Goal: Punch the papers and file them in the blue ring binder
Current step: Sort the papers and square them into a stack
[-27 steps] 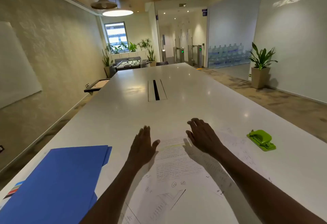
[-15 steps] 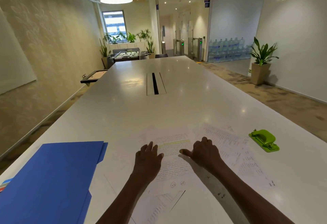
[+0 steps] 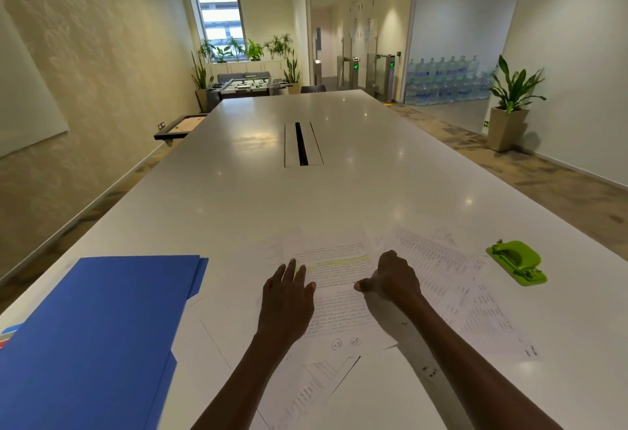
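Observation:
Several printed papers lie spread and overlapping on the white table in front of me; the top sheet has a yellow highlighted line. My left hand rests flat on the sheets with its fingers spread. My right hand sits on the papers just to its right, fingers curled, thumb pressed against the top sheet. A closed blue ring binder lies at the near left. A green hole punch sits to the right of the papers, beyond both hands' reach.
A cable slot runs along the table's middle. Coloured paper edges peek out beside the binder at the left table edge. Floor, potted plants and water bottles lie beyond the table's right side.
Both hands have drawn back toward me over the papers. The right hand's fingers have curled in, and the camera has tilted down.

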Action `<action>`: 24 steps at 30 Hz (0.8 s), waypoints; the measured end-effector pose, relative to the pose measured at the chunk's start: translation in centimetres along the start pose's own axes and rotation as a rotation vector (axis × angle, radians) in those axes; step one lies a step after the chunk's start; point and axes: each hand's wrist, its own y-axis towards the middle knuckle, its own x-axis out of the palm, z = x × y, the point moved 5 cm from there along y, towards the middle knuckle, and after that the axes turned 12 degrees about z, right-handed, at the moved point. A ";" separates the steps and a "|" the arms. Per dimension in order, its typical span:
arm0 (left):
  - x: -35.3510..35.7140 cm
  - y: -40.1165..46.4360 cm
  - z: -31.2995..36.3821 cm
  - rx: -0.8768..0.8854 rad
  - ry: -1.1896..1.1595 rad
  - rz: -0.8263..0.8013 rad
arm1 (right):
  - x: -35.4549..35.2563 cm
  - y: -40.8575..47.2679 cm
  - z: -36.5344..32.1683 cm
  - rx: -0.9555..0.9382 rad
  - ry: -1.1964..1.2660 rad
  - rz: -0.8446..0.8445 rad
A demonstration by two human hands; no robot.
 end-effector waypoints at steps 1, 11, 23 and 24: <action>0.0 0.0 0.0 -0.005 -0.011 0.005 | -0.1 0.0 0.0 -0.001 0.021 0.007; -3.1 -0.5 -0.6 -0.374 -0.780 0.193 | -2.7 -0.8 0.1 -0.069 0.530 0.062; -6.2 -3.1 0.2 -0.552 -1.154 0.099 | -6.5 -2.9 5.6 0.043 0.088 0.216; -6.2 -3.4 0.1 -0.562 -1.151 0.100 | -7.2 -2.9 6.7 0.075 -0.077 0.267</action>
